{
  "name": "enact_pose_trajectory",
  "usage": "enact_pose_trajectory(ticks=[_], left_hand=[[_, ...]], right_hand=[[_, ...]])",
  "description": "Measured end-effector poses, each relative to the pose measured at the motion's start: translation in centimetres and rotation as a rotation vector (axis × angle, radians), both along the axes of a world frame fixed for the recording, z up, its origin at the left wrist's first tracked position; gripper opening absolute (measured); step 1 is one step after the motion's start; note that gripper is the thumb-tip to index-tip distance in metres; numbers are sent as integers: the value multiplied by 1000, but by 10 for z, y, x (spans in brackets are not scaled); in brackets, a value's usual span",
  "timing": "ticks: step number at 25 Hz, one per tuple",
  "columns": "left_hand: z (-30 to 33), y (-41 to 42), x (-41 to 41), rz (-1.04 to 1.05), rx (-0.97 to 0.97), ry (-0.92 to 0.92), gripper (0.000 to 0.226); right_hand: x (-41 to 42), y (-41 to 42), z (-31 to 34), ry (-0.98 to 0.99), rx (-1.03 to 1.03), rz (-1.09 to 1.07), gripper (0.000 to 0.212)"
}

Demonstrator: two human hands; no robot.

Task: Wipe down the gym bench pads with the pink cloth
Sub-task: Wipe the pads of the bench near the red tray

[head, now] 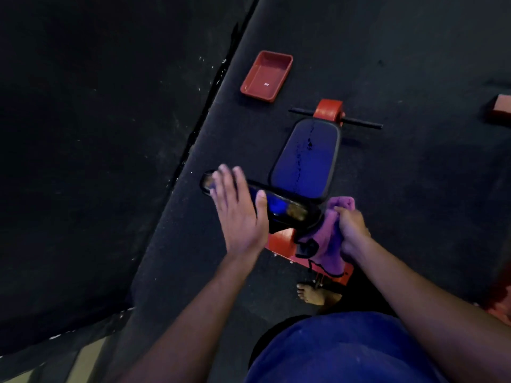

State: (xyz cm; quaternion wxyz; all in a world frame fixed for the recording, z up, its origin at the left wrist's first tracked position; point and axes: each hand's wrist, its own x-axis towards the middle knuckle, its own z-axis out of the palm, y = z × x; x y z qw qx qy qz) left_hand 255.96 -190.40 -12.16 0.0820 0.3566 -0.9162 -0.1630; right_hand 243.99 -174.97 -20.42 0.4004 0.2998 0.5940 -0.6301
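A small gym bench stands on the dark floor below me, with a blue seat pad (307, 156) and a narrow dark back pad (284, 207) raised crosswise in front of it. My left hand (237, 211) lies flat on the left part of the back pad, fingers straight. My right hand (352, 230) grips the bunched pink cloth (329, 241) against the right end of that pad. Part of the cloth hangs down over the red frame (279, 241).
A red plastic tray (266, 76) lies on the floor beyond the bench. The bench's red foot with a black crossbar (336, 117) is at its far end. A reddish object (502, 107) sits at the right edge. My bare foot (315, 294) is near the frame.
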Motion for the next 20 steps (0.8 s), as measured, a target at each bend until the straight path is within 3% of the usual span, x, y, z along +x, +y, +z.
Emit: enact_pose_trajectory(ticks=[4,6,8,10,13,15,17,20], left_hand=[[0,32,-22,386,288,114,77],[3,36,-43,514,294,152,78],[1,38,-56,601,247,204,75],[-4,40,-60,635,200,207,71],[-9,41,-55,612,157,213,68],[-12,42,-54,596,120,216,66],[-17,42,-50,593,83,206,65],[-15,43,-50,563,64,220,64]], right_hand=[[-8,20,-17,-116,68,-134,19],[-9,7,-25,-143,41,-99,10],[-4,-18,-33,-239,-35,-58,17],[1,-40,-57,-278,-41,-103,24],[-4,-55,-123,-306,12,-117,14],[-17,-56,-176,-367,43,-75,22],[-26,-54,-215,-383,89,-10,14],[-40,-58,-209,-406,112,27,14]])
